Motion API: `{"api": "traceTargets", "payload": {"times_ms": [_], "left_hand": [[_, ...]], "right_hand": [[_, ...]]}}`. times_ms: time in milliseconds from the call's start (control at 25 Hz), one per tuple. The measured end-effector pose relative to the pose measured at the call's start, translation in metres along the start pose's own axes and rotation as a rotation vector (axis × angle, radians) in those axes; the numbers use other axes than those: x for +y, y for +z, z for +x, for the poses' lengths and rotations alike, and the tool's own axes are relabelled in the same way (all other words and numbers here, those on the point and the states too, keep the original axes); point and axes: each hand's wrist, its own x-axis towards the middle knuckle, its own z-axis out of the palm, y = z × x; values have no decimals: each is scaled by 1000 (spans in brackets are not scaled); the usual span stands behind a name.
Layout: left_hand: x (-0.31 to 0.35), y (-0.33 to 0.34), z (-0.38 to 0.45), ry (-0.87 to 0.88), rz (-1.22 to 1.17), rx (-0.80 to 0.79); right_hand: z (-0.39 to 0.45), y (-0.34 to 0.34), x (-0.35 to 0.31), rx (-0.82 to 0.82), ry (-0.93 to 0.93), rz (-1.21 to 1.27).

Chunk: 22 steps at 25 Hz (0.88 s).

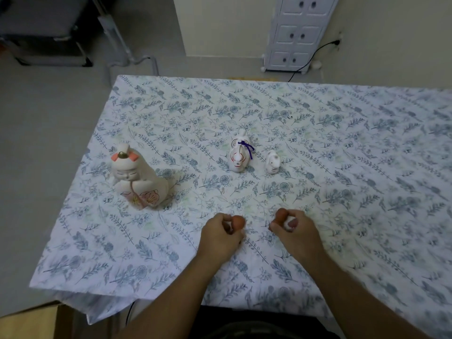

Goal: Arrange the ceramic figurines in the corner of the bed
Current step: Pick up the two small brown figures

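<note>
A large white doll figurine (pixel 138 178) with pink hair pieces and a flower robe stands near the bed's left edge. At mid-bed stands a white animal figurine (pixel 239 152) with a purple cord, and a small white rabbit figurine (pixel 272 162) sits just right of it. Nearer to me, my left hand (pixel 221 237) is closed around a small reddish-brown figurine (pixel 238 221). My right hand (pixel 297 230) grips another small reddish-brown and white figurine (pixel 281 215). Both hands rest low over the floral bedsheet (pixel 342 167), and the fingers hide most of each small piece.
The bed's far left corner (pixel 122 79) borders grey floor. A white drawer cabinet (pixel 298 33) and a black cable (pixel 310 59) stand beyond the far edge. A dark piece of furniture (pixel 44 30) sits at the upper left, and a cardboard box (pixel 36 321) at the lower left.
</note>
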Motion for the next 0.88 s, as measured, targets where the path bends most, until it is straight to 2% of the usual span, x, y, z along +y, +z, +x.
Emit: {"api": "traceTargets", "payload": {"times_ms": [280,400,560,720,880], "left_hand": [[5,10,-2,54,-126,86],[12,17,3,154,-206,133],[20,27,14,278,-172,166],[14,37,15,261,-139,143],[15,36,17,251,-102,115]], "right_hand": [[-5,8,-1,-4,-87,134],[-2,7,-5,20,-164,132],[6,7,-8,14,-316,141],[7,10,7,-56,-310,99],[10,8,8,-70,-396,37]]}}
